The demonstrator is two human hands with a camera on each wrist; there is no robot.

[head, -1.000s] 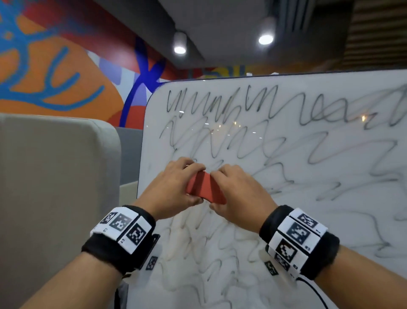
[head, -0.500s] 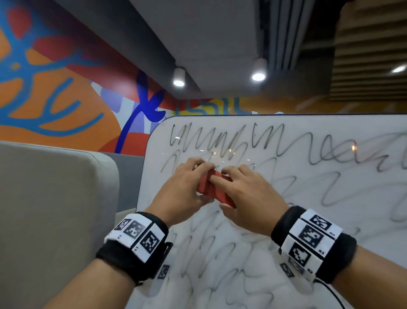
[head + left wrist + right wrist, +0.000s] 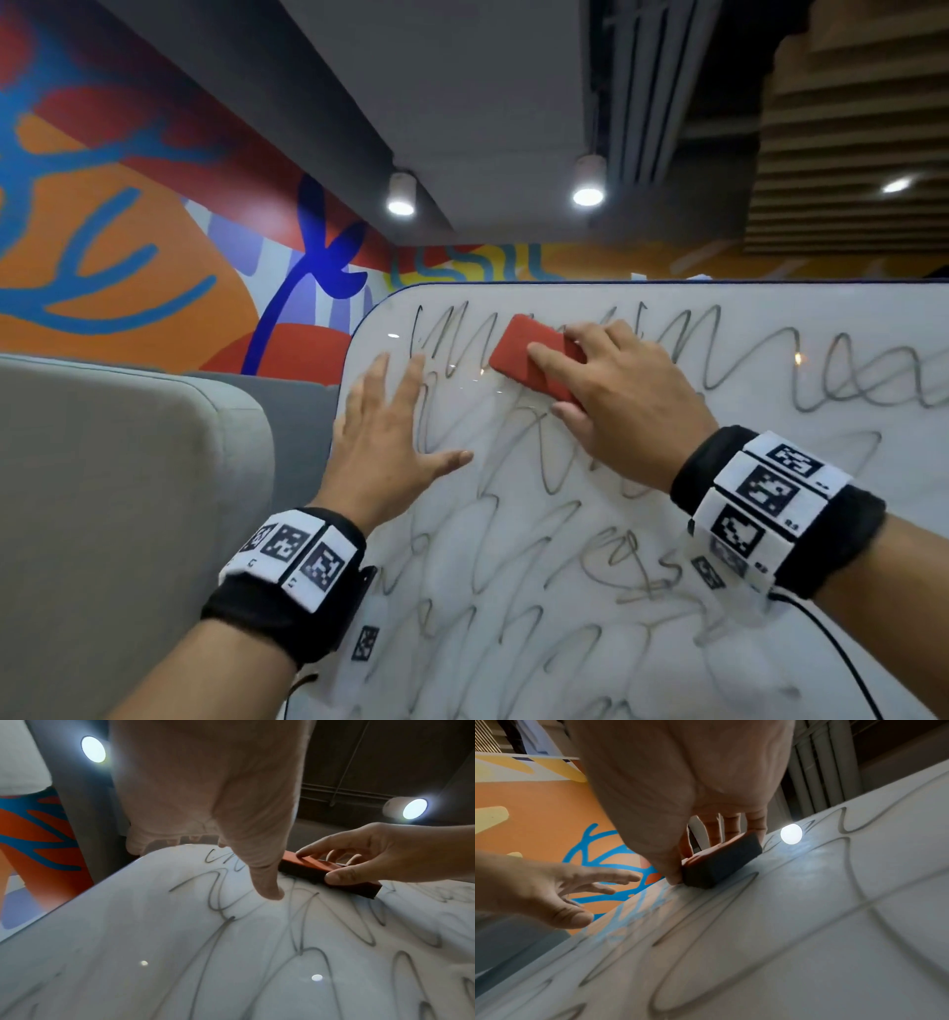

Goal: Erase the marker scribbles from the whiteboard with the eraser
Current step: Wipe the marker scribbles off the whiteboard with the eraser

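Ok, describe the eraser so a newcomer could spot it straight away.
Find the scribbled whiteboard and go to its top left corner. There the right hand grips a flat rectangular eraser against the surface. It is the only red block on the board.

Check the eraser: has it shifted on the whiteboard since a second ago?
Yes. The eraser has climbed the whiteboard to the top row of scribbles, now gripped by the right hand alone.

Forearms were bare; each wrist wore a black band [image 3: 287,611] carrying white square-coded tags; a thin black cable [image 3: 842,663] trailed from the right one.
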